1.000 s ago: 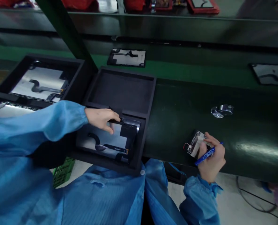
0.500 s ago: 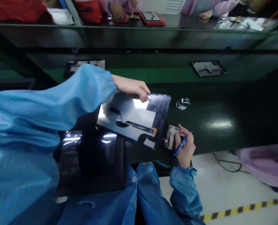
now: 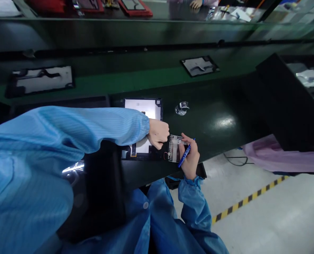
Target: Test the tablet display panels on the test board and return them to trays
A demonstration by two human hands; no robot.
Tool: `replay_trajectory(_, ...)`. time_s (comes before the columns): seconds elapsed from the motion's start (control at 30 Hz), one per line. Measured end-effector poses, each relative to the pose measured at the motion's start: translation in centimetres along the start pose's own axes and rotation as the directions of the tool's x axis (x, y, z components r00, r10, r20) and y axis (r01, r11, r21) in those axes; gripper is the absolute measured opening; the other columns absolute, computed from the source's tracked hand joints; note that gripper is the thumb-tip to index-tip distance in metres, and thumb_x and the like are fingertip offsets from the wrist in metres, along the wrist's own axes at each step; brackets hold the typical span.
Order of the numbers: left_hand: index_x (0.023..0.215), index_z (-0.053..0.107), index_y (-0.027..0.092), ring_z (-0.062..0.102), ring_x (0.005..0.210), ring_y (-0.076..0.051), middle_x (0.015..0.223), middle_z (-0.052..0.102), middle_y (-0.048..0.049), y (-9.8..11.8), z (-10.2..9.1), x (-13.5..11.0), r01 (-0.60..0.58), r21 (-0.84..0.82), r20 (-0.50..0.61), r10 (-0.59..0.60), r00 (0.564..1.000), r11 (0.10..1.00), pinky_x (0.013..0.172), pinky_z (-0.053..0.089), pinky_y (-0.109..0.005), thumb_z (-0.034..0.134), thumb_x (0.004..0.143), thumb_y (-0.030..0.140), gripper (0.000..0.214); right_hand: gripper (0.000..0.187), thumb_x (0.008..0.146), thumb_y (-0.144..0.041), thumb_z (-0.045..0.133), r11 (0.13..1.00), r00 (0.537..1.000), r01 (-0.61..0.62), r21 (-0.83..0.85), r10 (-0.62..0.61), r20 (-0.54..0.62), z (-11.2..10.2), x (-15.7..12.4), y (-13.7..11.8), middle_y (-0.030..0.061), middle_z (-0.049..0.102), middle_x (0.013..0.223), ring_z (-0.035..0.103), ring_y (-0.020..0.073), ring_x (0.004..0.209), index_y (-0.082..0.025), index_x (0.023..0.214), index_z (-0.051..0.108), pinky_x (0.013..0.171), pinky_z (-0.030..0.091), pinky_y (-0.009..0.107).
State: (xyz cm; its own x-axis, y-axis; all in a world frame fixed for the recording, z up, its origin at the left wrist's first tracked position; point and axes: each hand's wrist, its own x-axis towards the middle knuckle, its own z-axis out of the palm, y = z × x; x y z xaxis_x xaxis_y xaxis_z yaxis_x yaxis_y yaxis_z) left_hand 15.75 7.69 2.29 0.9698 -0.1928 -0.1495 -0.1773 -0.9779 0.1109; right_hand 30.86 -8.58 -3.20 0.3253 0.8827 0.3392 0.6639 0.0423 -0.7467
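Observation:
A tablet screen panel [image 3: 143,104], white-backed with a black border, lies flat on the bench, partly hidden under my left forearm. Over its right edge is my left hand [image 3: 158,133], fingers curled down and closed; whatever they hold, if anything, is hidden. Just to the right sits a small circuit board [image 3: 174,148] with pale tape across it and a thin red wire at its side. My right hand [image 3: 190,157] has its fingertips at the board's right side, and a blue pen [image 3: 185,155] is held in it.
A shiny roll of tape [image 3: 182,108] stands behind the circuit board. Further screen panels [image 3: 44,78] lie along the green strip. A large black box-like object [image 3: 289,102] rises at the right. Dark trays lie at the left, partly under my sleeve. Another person's hand [image 3: 196,4] rests on the far bench.
My left hand has brought the tilted screen panel down flat onto the bench and moved to its right edge. My right hand keeps the pen by the circuit board. The view has swung right.

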Motion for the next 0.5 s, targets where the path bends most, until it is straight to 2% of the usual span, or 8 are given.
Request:
replay_trajectory(0.07, 0.067, 0.074, 0.014, 0.061, 0.065, -0.024, 0.071, 0.073, -0.0135, -0.1, 0.5, 0.1, -0.025, 0.001, -0.008, 0.025, 1.0, 1.0, 0.065, 0.041, -0.037, 0.059, 0.077, 0.027, 0.022, 0.016, 0.095, -0.035, 0.053, 1.0, 1.0, -0.006, 0.006, 0.006, -0.001, 0.1, -0.1, -0.1, 0.0103, 0.065, 0.13, 0.061, 0.025, 0.115, -0.022, 0.103, 0.057, 0.1, 0.045, 0.045)
replay_trajectory(0.13, 0.081, 0.075, 0.015, 0.064, 0.073, -0.025, 0.08, 0.075, -0.0124, -0.2, 0.4, -0.3, -0.024, -0.004, -0.039, 0.024, 0.999, 1.0, 0.071, 0.045, -0.037, 0.058, 0.078, 0.024, 0.02, 0.017, 0.095, -0.036, 0.053, 0.999, 1.0, -0.021, 0.036, 0.021, -0.014, 0.1, -0.2, -0.2, 0.011, 0.064, 0.132, 0.062, 0.0253, 0.116, -0.022, 0.104, 0.057, 0.101, 0.045, 0.045)
replay_trajectory(0.2, 0.102, 0.072, 0.016, 0.065, 0.094, -0.026, 0.104, 0.074, -0.0124, -0.3, -0.3, -1.5, -0.008, -0.011, -0.098, 0.007, 0.995, 1.0, 0.087, 0.046, -0.037, 0.054, 0.08, 0.02, 0.029, 0.018, 0.094, -0.037, 0.053, 0.996, 0.997, -0.032, 0.084, 0.037, -0.062, -0.1, -0.5, -0.5, 0.0119, 0.065, 0.131, 0.063, 0.0259, 0.116, -0.021, 0.102, 0.057, 0.1, 0.047, 0.045)
replay_trajectory(0.27, 0.117, 0.065, 0.015, 0.059, 0.115, -0.026, 0.125, 0.066, -0.0137, -0.3, -0.9, -3.5, 0.079, -0.039, -0.214, -0.086, 0.973, 0.996, 0.103, 0.04, -0.04, 0.048, 0.084, 0.018, 0.038, 0.021, 0.095, -0.04, 0.052, 0.992, 0.99, -0.046, 0.119, 0.061, -0.126, -0.3, -0.6, -1.0, 0.0106, 0.071, 0.117, 0.068, 0.025, 0.105, -0.02, 0.093, 0.059, 0.092, 0.051, 0.041)
replay_trajectory(0.3, 0.121, 0.063, 0.014, 0.056, 0.12, -0.027, 0.129, 0.063, -0.0148, -0.3, -1.0, -4.7, 0.161, -0.073, -0.282, -0.176, 0.943, 0.984, 0.107, 0.038, -0.042, 0.045, 0.086, 0.018, 0.039, 0.024, 0.096, -0.041, 0.049, 0.987, 0.987, -0.065, 0.147, 0.085, -0.137, -0.3, -0.7, -1.4, 0.0089, 0.074, 0.106, 0.07, 0.0233, 0.095, -0.021, 0.091, 0.06, 0.085, 0.053, 0.038)
replay_trajectory(0.37, 0.122, 0.062, 0.011, 0.056, 0.12, -0.027, 0.128, 0.062, -0.0165, 0.0, -0.4, -7.5, 0.371, -0.177, -0.375, -0.411, 0.831, 0.911, 0.107, 0.039, -0.044, 0.04, 0.09, 0.019, 0.04, 0.028, 0.099, -0.042, 0.041, 0.965, 0.985, -0.117, 0.233, 0.143, -0.097, -0.4, -0.5, -2.7, 0.0039, 0.073, 0.086, 0.068, 0.0177, 0.07, -0.021, 0.097, 0.06, 0.067, 0.052, 0.031)
replay_trajectory(0.43, 0.126, 0.059, 0.009, 0.056, 0.121, -0.029, 0.128, 0.061, -0.0175, 0.6, 1.3, -10.0, 0.541, -0.278, -0.369, -0.608, 0.703, 0.794, 0.107, 0.041, -0.046, 0.037, 0.094, 0.023, 0.042, 0.026, 0.1, -0.04, 0.038, 0.93, 0.985, -0.167, 0.328, 0.17, 0.019, 0.1, -0.1, -4.5, -0.0004, 0.067, 0.078, 0.059, 0.0132, 0.057, -0.023, 0.111, 0.055, 0.057, 0.046, 0.026)
replay_trajectory(0.5, 0.133, 0.053, 0.007, 0.049, 0.13, -0.032, 0.138, 0.055, -0.0205, 1.3, 3.3, -11.6, 0.64, -0.331, -0.307, -0.72, 0.622, 0.693, 0.11, 0.037, -0.051, 0.038, 0.096, 0.031, 0.047, 0.022, 0.098, -0.037, 0.045, 0.913, 0.97, -0.197, 0.358, 0.13, 0.204, 1.2, 0.4, -6.4, -0.0017, 0.063, 0.079, 0.056, 0.0119, 0.06, -0.024, 0.114, 0.052, 0.058, 0.045, 0.025)
